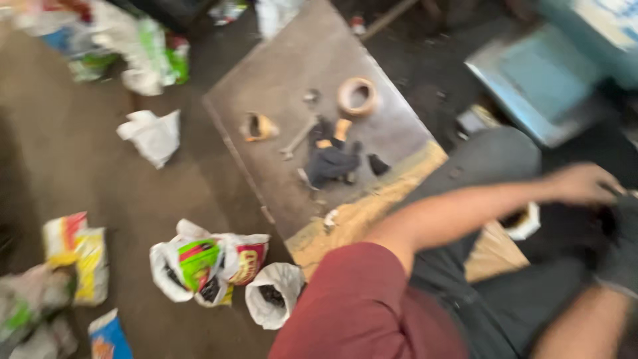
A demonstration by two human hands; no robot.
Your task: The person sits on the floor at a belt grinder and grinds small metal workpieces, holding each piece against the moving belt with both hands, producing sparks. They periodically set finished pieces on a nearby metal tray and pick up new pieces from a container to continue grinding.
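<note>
Left hand (585, 183) reaches right across the lap, fingers curled onto a dark blurred object (571, 229); whether it grips is unclear. Right hand (621, 246) wears a dark glove, touching the same object. Tape roll (357, 96) lies far left on the board (279, 73).

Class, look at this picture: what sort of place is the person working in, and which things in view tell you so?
Probably an informal floor-level workshop. A wrench and a tape roll lie on a worn board, and open plastic bags of dark bits sit on the dirty floor.
</note>
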